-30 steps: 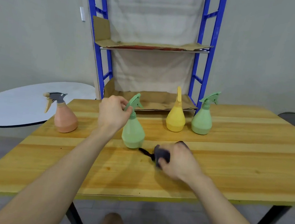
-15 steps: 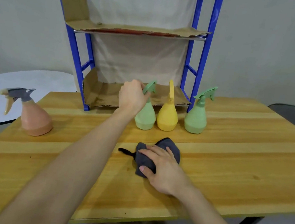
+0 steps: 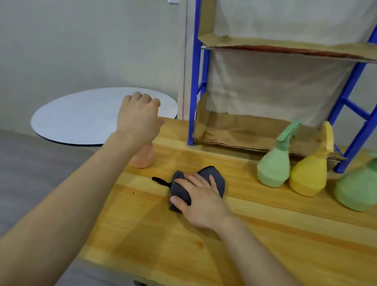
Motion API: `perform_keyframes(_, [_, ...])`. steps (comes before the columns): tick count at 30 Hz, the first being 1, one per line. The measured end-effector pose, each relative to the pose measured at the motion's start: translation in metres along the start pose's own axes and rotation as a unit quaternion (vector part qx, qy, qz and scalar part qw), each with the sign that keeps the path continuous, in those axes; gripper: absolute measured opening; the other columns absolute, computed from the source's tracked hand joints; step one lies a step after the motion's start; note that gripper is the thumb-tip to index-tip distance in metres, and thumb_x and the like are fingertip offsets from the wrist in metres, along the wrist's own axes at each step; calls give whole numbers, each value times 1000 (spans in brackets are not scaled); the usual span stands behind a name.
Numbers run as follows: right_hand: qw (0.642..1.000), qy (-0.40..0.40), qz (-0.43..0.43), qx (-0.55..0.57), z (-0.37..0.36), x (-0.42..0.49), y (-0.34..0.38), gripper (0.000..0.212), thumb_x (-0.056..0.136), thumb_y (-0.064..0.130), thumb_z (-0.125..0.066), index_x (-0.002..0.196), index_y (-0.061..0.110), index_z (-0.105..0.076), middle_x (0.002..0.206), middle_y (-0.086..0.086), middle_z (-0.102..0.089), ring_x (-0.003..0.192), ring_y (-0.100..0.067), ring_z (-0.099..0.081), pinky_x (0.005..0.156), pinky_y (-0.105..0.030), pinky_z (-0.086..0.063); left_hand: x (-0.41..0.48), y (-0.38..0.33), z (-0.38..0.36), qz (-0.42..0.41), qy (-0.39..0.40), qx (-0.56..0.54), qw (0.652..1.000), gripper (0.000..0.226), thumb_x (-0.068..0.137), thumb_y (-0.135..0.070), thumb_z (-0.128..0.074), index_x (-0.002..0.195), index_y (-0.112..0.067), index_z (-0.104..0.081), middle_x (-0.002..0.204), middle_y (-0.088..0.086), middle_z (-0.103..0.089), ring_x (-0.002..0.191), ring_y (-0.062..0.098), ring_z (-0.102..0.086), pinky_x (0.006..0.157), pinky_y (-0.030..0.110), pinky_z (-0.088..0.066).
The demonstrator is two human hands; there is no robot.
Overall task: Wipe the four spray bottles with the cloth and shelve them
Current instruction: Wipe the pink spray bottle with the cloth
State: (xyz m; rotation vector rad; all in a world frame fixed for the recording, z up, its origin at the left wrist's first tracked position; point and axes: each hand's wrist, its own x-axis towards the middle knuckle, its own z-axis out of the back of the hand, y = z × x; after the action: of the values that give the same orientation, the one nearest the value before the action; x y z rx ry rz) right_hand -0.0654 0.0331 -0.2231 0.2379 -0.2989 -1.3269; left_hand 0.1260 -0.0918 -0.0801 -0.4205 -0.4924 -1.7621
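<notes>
low in the frame, 2 bare forearms reach up from the bottom edge over the wooden table point(image 3: 263, 257). just right of centre, the right hand point(image 3: 199, 203) lies palm down on the dark grey cloth point(image 3: 216, 179), its fingers point(image 3: 212, 181) slightly spread and pressing the cloth flat on the table, thumb along the cloth's near edge; a thin black loop sticks out of the cloth toward the left. further up, left of centre, the left hand point(image 3: 138, 118) hangs over the top of the pink spray bottle point(image 3: 143, 157), fingers curled downward; the hand hides the bottle's head, so whether it grips it cannot be told. at the right of the frame, 3 bottles stand in a row on the table, in front of the shelf's bottom tier: a light green spray bottle point(image 3: 274, 164), a yellow bottle point(image 3: 309, 174) just beside it, and a second green spray bottle point(image 3: 361, 186) near the right edge. behind them rises the blue shelf frame point(image 3: 196, 73) lined with cardboard. at the far left, a round white tabletop point(image 3: 80, 118) stands by the wall.
</notes>
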Motion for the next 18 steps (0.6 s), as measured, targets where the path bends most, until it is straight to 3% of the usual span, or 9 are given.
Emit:
perform_keyframes(3, [998, 28, -37, -53, -1, 15, 4, 61, 108, 71, -24, 166, 51, -24, 181, 6, -7, 167, -25, 7, 126, -67, 19, 11, 26, -8, 56, 93, 40, 993, 46, 110, -48, -52, 133, -9, -57, 122, 13, -65, 118, 37, -60, 92, 44, -44])
perform_keyframes(5, [996, 41, -62, -52, -2, 17, 2, 63, 107, 73, -22, 166, 54, -17, 181, 3, -7, 167, -29, 3, 126, -70, 13, 14, 36, -13, 76, 155, 7, 985, 39, 113, -41, -47, 125, -6, -59, 99, 9, -58, 98, 36, -60, 78, 40, -43])
perform_keyframes(8, [996, 43, -59, -53, -3, 16, 3, 65, 106, 74, -26, 167, 53, -15, 180, 1, -11, 166, -30, -2, 127, -70, 8, 16, 45, -15, 75, 171, -79, 979, 35, 111, -36, -55, 109, -3, -68, 86, 11, -58, 84, 36, -61, 65, 38, -45])
perform_keyframes(11, [997, 31, -53, -48, -1, 5, 4, 65, 105, 73, -30, 165, 55, -16, 179, 2, -15, 166, -27, -7, 128, -68, 3, 6, 45, -10, 48, 158, -136, 977, 24, 106, -31, -61, 105, -8, -65, 99, 15, -66, 91, 38, -64, 65, 39, -46])
perform_keyframes(18, [990, -118, -81, -10, 5, -68, -31, 48, 112, 47, -45, 160, 44, -42, 157, 12, -55, 148, -17, -42, 127, -49, -23, -40, 5, 22, -53, 166, -253, 952, 18, 107, -28, -62, 104, -11, -66, 90, 10, -73, 85, 31, -71, 78, 54, -58])
